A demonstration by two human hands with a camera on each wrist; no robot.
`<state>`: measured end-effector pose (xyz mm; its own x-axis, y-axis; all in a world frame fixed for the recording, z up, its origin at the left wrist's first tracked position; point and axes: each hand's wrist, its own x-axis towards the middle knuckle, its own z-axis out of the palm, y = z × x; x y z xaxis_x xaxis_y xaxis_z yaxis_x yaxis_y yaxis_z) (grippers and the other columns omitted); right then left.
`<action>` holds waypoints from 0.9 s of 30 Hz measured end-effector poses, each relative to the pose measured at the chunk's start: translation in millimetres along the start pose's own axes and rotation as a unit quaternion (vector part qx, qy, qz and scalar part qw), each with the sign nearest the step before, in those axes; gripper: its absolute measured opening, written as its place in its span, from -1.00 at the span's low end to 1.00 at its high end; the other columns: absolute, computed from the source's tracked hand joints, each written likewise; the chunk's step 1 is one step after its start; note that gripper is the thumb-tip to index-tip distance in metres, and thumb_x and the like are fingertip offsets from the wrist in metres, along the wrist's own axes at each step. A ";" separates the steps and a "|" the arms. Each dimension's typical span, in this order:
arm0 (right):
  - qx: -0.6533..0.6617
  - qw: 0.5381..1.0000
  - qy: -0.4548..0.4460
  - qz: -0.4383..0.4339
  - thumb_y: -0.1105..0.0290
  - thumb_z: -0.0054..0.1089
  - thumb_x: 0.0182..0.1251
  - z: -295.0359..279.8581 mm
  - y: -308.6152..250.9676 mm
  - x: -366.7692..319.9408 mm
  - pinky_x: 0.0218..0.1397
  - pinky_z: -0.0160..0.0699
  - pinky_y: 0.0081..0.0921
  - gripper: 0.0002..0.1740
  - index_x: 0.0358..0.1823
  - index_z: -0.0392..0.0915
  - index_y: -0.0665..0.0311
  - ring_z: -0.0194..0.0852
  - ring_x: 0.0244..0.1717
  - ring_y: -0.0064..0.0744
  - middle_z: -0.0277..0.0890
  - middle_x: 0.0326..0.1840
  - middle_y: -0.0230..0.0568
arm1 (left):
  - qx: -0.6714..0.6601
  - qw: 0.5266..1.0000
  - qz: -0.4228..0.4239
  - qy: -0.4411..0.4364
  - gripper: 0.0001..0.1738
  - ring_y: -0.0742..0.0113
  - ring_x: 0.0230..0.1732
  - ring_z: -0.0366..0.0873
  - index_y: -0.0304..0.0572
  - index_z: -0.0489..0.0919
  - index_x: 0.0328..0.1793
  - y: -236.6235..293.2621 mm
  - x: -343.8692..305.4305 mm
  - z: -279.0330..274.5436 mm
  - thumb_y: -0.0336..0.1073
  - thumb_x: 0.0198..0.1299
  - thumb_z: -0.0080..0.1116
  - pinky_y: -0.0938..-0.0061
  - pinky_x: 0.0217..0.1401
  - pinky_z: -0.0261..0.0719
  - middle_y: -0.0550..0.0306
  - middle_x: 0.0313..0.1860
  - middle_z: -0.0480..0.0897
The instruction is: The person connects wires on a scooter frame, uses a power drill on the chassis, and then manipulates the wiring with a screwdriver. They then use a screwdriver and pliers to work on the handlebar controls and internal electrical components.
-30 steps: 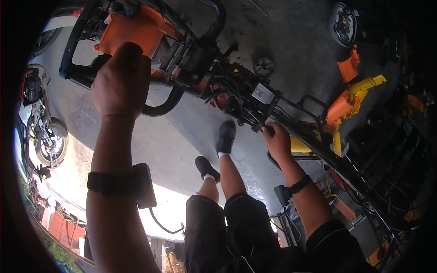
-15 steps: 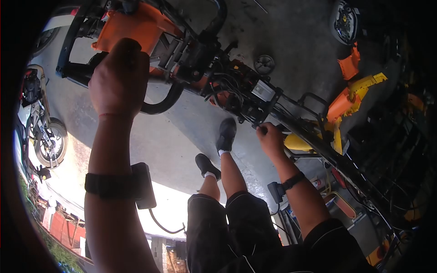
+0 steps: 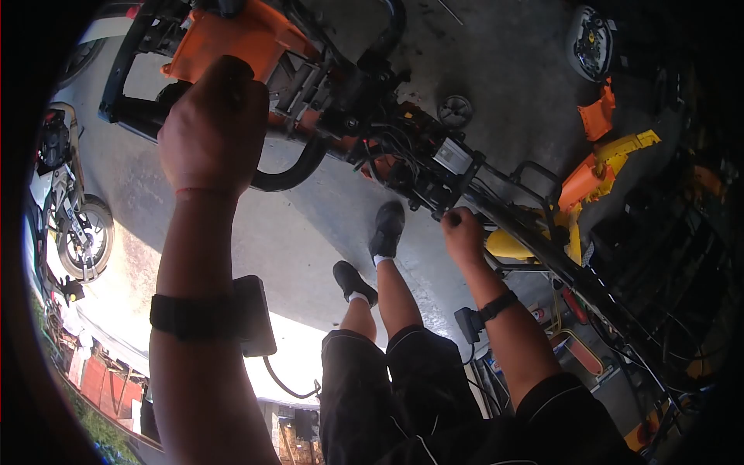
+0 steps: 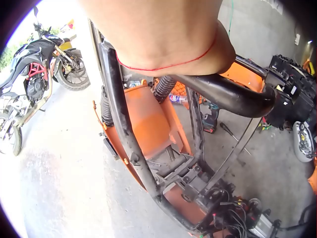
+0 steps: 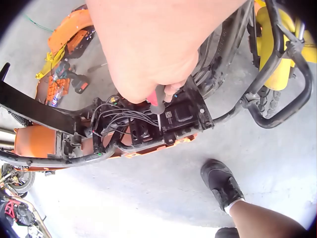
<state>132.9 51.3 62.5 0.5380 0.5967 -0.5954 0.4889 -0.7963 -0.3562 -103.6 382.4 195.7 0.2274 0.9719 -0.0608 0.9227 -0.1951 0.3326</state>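
My left hand [image 3: 211,133] grips a black tube [image 4: 230,94] of a stripped vehicle frame, its fingers mostly hidden behind the back of the hand. Farther along that frame, my right hand [image 3: 463,235] holds a screwdriver [image 5: 158,100] with a red and grey handle. The metal shaft points down beside a black box-shaped module [image 5: 179,116], among bundled black cables [image 5: 124,117]. Where the tip ends is hard to make out. An orange plastic panel [image 4: 145,121] sits inside the frame below the left hand.
A motorcycle [image 4: 39,79] stands in the sunlit area to the left. Orange and yellow body panels [image 3: 589,178] lie on the floor at the right. A cordless drill [image 5: 74,79] rests on the floor behind the frame. My shoe [image 3: 389,226] is close to the frame.
My right hand has shifted slightly left and up along the frame. The left hand keeps its grip, while the frame and left hand appear a little farther right in view.
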 end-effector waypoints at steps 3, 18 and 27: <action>-0.012 1.000 -0.012 0.012 0.28 0.20 0.25 -0.8 -3.1 1.5 -0.09 0.58 -0.19 -0.76 -0.26 0.59 0.35 0.63 -0.15 0.08 0.64 -0.28 0.08 | 0.004 1.000 -0.010 -0.008 -0.89 -0.05 -0.27 0.61 0.12 0.54 -0.32 1.0 0.2 -2.1 -0.13 0.11 0.07 0.16 -0.23 0.55 0.14 -0.38 0.67; -0.070 0.997 -0.014 -0.013 0.30 0.23 0.20 0.3 -13.9 9.6 -0.08 0.59 -0.16 -0.77 -0.24 0.58 0.33 0.62 -0.09 0.06 0.65 -0.22 0.04 | 0.021 1.000 -0.001 -0.009 -0.89 -0.05 -0.27 0.62 0.14 0.53 -0.34 0.7 1.1 -1.2 -0.13 0.14 0.06 0.14 -0.25 0.55 0.14 -0.40 0.67; -0.167 0.965 0.026 -0.199 0.35 0.22 0.19 7.5 -14.9 18.5 -0.38 0.57 -0.27 -0.78 -0.21 0.46 0.29 0.58 -0.33 -0.16 0.57 -0.33 0.02 | 0.018 1.000 -0.001 -0.009 -0.90 -0.07 -0.27 0.62 0.13 0.53 -0.34 0.6 1.9 -0.4 -0.13 0.13 0.05 0.12 -0.25 0.54 0.13 -0.39 0.66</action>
<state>130.5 73.5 51.4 0.2913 0.8602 -0.4187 0.8539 -0.4311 -0.2916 -102.7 384.2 196.2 0.2302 0.9699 -0.0792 0.9336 -0.1972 0.2992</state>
